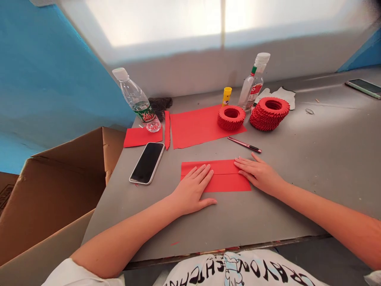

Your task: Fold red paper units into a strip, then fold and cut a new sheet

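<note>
Person's two hands on a sheet of red paper, seen from the head-worn camera. The left hand [192, 190] and the right hand [258, 174] are both open, palms down with fingers extended, and neither grips anything. The left hand rests on the near left part of the red paper sheet [223, 183], and the fingertips of the right hand rest on its right part. The sheet lies flat on the grey worktop [312, 159] between the hands, and a straight line runs along its length, either a crease or a folded edge; which one cannot be told. The step shown is flattening this sheet by hand. Ahead of the hands lie a larger red sheet [196, 127], a narrow red strip [167, 129] and a smaller red piece [143, 137]. Farther ahead of the right hand stand two rings of folded red paper units [231, 118] [269, 114], with a pink pen [244, 144] just in front of them. Beyond these stand a yellow-capped glue stick [226, 95] and a clear plastic bottle [253, 85]. A black smartphone [147, 163] lies beyond the left hand, and a cardboard box [59, 190] stands farther to its left.
</note>
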Demonstrator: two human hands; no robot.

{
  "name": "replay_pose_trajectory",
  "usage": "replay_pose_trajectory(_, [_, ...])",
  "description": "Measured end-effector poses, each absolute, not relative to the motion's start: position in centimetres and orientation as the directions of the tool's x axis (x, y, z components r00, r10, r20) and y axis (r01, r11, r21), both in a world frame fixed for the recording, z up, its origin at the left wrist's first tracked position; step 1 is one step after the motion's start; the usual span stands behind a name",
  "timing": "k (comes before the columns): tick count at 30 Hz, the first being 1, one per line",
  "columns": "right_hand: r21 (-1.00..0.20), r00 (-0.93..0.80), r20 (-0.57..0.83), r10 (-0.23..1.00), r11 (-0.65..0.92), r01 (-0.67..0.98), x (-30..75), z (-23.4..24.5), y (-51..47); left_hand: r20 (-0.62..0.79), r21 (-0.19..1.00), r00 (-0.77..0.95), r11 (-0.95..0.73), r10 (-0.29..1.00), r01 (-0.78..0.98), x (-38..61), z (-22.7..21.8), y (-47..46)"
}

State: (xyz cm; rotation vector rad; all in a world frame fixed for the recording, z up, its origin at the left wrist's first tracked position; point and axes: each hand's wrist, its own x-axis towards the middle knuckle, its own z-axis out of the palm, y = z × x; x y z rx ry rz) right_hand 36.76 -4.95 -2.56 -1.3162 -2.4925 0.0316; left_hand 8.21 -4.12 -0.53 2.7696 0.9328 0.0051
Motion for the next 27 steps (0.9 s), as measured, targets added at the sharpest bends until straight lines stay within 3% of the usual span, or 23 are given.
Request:
replay_pose_trajectory(4, [-0.173, -0.47, 0.246, 0.848, 0.515, 0.839, 38.4, -0.9, -4.5, -0.067, 0.202, 0.802, -0.779, 0.594, 0.594, 8.2, -0.6, -4.0])
replay_pose_trajectory(7, [-0.224, -0.362, 0.361, 0.859, 0.457, 0.861, 36.6, 0.8, -3.7, -0.078, 0.199, 0.804, -0.781, 0.589, 0.592, 8.2, -0.5, -4.0])
replay_pose_trajectory(12, [-0.325, -0.614, 0.322, 0.721, 0.693, 0.644, 31.5, -0.3, -2.3, -0.076, 0.177, 0.802, -0.783, 0.593, 0.596, 8.3, -0.6, -4.1])
replay_pose_trajectory(20, [-0.53, -0.597, 0.265, 0.757, 0.632, 0.566, 32.0, -3.7, -1.8, 0.001, 0.149, 0.821, -0.812, 0.571, 0.564, 8.6, -0.2, -3.0])
replay_pose_trajectory(23, [-0.563, -0.598, 0.251, 0.761, 0.617, 0.55, 32.0, -3.6, -1.7, 0.048, 0.114, 0.858, -0.856, 0.512, 0.504, 9.3, 0.0, -1.8])
replay_pose_trajectory(27, [-0.57, -0.593, 0.24, 0.769, 0.606, 0.555, 31.9, -3.4, -1.7, 0.019, 0.157, 0.88, -0.871, 0.474, 0.465, 9.9, -0.3, -1.1])
